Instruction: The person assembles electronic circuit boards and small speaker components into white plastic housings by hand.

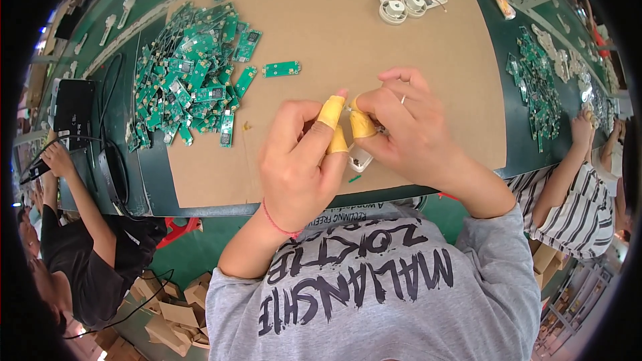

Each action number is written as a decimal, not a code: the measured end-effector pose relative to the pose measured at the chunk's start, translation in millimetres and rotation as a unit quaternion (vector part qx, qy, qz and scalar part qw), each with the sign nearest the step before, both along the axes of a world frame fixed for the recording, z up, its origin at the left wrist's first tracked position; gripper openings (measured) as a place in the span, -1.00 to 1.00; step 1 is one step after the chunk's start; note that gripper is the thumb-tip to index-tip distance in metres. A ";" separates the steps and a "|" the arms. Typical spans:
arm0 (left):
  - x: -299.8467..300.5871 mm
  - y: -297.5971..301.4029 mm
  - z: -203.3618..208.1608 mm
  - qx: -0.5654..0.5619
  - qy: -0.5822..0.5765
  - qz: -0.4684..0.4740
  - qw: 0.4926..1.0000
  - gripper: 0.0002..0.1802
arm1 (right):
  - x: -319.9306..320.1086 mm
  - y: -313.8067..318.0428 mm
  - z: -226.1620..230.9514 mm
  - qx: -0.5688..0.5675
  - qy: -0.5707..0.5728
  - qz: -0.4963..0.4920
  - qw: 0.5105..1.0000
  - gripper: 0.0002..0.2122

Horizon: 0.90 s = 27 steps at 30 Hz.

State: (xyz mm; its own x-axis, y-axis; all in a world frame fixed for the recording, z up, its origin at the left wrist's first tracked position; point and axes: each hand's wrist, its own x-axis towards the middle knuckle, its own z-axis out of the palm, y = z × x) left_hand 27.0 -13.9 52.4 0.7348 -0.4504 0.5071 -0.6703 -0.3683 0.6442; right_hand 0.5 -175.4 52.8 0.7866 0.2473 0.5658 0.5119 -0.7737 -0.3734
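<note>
Both my hands are raised over the front of a brown cardboard sheet, with yellow coverings on the thumbs and some fingers. The fingers of my left hand are pinched together, and those of my right hand face them a short gap away. Between the fingertips shows a small light part, too covered to name. Just below my hands stands a small white tray with tiny dark bits in it. A big heap of green circuit boards lies left of my hands, and a single circuit board lies beside it.
Two white fan-like housings lie at the back right. More boards are heaped on the right of the green table. At left sit a black box and cables. Co-workers sit on both sides; cardboard boxes stand on the floor.
</note>
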 end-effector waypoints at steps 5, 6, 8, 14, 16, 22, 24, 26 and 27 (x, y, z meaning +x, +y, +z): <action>-4.6 -1.4 -1.8 -0.023 0.031 -0.009 0.999 -0.63 | -0.5 3.3 -4.1 0.021 -0.011 0.016 1.000 -0.71; -5.6 -1.4 -2.2 -0.031 0.050 -0.012 0.998 -0.64 | -0.8 3.7 -5.4 0.024 -0.010 0.017 1.000 -0.72; -4.1 0.5 -4.6 -0.035 0.059 -0.021 0.997 -0.64 | -0.8 4.9 -9.1 0.027 -0.010 0.018 0.999 -0.73; 22.1 8.9 -5.8 -0.087 0.068 -0.064 0.992 -0.67 | -1.8 8.4 -1.4 0.292 0.212 0.006 0.933 -0.81; 22.6 4.8 -8.1 -0.125 0.043 -0.030 0.991 -0.61 | 0.3 11.8 -4.4 0.543 0.268 0.038 0.795 -0.85; 7.5 -7.4 -21.7 -0.165 0.154 0.008 0.974 -0.40 | 5.9 3.8 -7.1 0.330 0.164 0.063 0.927 -0.83; 5.8 -0.7 -31.8 -0.117 0.213 0.001 0.970 -0.44 | 9.2 0.6 -2.3 0.274 0.105 0.056 0.954 -0.84; -0.4 0.2 -26.1 -0.116 0.435 -0.051 0.892 -0.67 | 12.8 -6.8 -0.7 0.218 0.076 0.076 0.970 -0.85; -2.2 0.3 -26.8 -0.116 0.435 -0.052 0.892 -0.67 | 14.8 -9.5 0.0 0.162 0.047 0.096 0.981 -0.87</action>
